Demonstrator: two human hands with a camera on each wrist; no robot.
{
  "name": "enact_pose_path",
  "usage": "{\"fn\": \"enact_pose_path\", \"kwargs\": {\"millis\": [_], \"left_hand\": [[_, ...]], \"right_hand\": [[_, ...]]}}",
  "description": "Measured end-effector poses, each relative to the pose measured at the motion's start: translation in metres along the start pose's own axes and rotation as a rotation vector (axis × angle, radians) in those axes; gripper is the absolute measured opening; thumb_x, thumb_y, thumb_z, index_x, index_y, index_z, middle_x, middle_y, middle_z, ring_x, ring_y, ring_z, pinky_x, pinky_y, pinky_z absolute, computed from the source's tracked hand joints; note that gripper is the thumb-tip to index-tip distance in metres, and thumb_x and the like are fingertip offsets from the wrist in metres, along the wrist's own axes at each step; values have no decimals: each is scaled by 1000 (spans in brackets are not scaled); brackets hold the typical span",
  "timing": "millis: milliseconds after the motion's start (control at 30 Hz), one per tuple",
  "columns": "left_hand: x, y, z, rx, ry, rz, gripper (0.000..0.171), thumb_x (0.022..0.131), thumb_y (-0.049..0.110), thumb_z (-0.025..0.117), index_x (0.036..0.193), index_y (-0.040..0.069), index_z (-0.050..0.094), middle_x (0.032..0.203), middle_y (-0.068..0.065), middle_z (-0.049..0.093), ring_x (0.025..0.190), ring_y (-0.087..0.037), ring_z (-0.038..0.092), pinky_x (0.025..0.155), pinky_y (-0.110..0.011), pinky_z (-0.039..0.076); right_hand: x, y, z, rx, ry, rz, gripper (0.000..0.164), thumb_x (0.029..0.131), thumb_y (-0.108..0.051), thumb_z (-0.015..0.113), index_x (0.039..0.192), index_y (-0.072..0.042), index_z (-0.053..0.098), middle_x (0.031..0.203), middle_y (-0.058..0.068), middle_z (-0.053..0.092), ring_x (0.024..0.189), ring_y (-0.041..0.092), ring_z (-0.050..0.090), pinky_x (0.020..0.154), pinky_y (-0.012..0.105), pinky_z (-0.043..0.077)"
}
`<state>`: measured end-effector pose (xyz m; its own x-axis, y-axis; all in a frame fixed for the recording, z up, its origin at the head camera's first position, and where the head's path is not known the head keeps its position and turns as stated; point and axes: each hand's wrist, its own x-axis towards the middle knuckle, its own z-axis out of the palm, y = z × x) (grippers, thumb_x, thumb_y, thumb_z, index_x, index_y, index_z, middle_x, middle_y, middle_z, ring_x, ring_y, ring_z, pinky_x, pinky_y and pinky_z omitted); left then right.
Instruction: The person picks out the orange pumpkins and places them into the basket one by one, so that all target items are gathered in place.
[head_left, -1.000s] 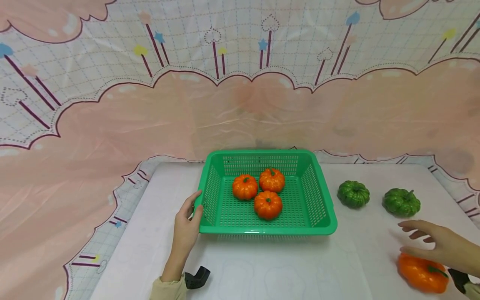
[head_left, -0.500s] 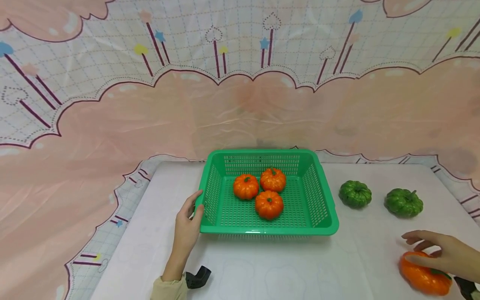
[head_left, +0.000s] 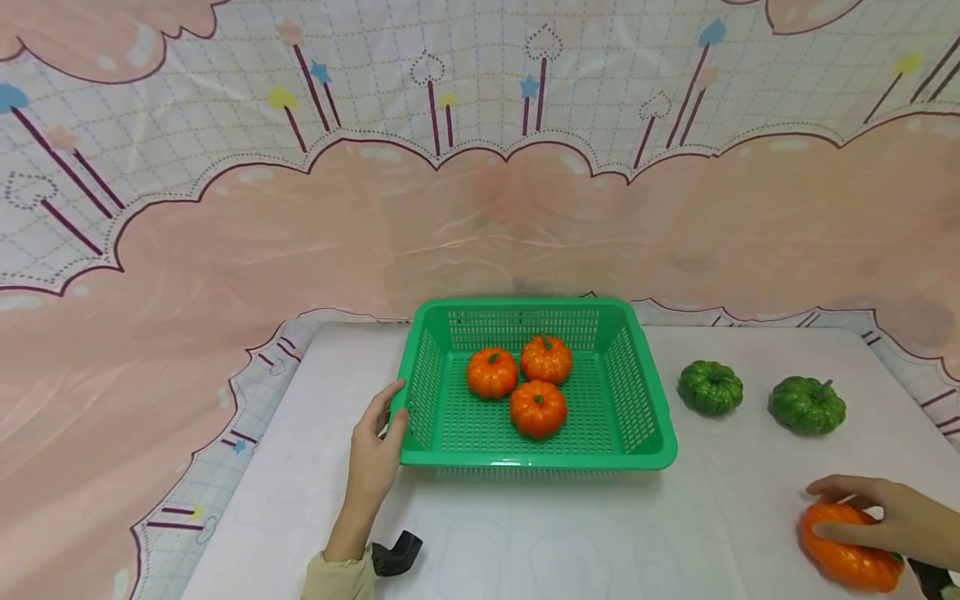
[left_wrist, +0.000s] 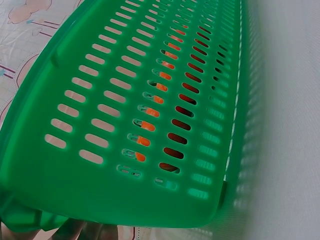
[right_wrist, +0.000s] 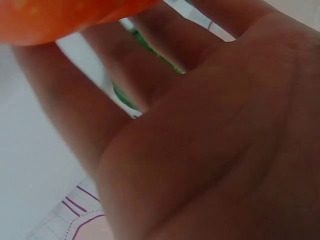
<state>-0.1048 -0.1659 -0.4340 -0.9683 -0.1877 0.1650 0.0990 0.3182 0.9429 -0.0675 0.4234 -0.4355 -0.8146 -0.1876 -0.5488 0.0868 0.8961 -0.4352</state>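
Observation:
At the lower right of the head view, my right hand [head_left: 896, 521] grips an orange bell pepper [head_left: 847, 560] lying on the table, thumb on the near side and fingers over the far side. In the right wrist view, the pepper's orange skin [right_wrist: 70, 20] meets the fingers at the top. My left hand [head_left: 377, 442] holds the left rim of a green plastic basket [head_left: 525, 461]; the left wrist view shows the basket's slotted wall [left_wrist: 115, 195] closely, with fingertips below. Inside the basket lie three small orange pumpkins [head_left: 538, 410].
Two green pumpkins, one nearer the basket [head_left: 710, 388] and one farther right [head_left: 807, 406], sit on the white table [head_left: 600, 533]. Behind the table hangs a patterned pink-and-white cloth [head_left: 450, 225]. A black wrist mount [head_left: 397, 554] sticks out beside the left wrist.
My right hand has come down onto the orange bell pepper from above it, and its fingers have closed round it. The left hand and the basket have stayed in place.

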Motion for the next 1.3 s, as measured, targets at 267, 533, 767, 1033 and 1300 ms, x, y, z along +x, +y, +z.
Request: {"fn": "enact_pose_path", "kwargs": {"millis": [267, 533, 767, 1033, 1300], "left_hand": [[-1, 2, -1, -5, -6, 12, 41, 104, 10, 49, 145, 11, 51, 149, -14, 48, 130, -31, 53, 93, -45, 50], [0, 1, 0, -2, 6, 19, 41, 103, 9, 49, 144, 11, 52, 148, -14, 49, 130, -31, 53, 93, -50, 49], [0, 0, 0, -11, 7, 25, 40, 103, 9, 49, 144, 10, 52, 149, -14, 47, 132, -32, 51, 95, -55, 47], [-1, 2, -1, -16, -2, 26, 40, 104, 11, 49, 144, 10, 51, 150, -14, 47, 133, -31, 50, 96, -54, 47], [0, -1, 0, -6, 3, 20, 41, 103, 8, 49, 144, 10, 51, 149, -14, 48, 132, -31, 51, 94, -53, 48]], "right_hand": [[0, 1, 2, 1, -26, 13, 61, 92, -39, 70, 119, 14, 57, 108, 20, 65, 89, 23, 58, 77, 46, 56], [-2, -1, 3, -11, -33, 1, 56, 92, -40, 70, 117, 9, 61, 109, 18, 65, 91, 24, 56, 79, 50, 54], [-4, -7, 1, -58, 1, -31, 53, 91, -38, 71, 118, 7, 63, 109, 18, 65, 91, 24, 56, 77, 51, 53], [-2, -14, -5, -48, 21, -47, 55, 90, -35, 72, 123, 8, 61, 115, 23, 64, 94, 26, 56, 78, 47, 55], [0, -23, -12, -19, 96, -148, 54, 89, -28, 74, 126, 8, 58, 118, 24, 63, 90, 19, 56, 72, 34, 58]]}}
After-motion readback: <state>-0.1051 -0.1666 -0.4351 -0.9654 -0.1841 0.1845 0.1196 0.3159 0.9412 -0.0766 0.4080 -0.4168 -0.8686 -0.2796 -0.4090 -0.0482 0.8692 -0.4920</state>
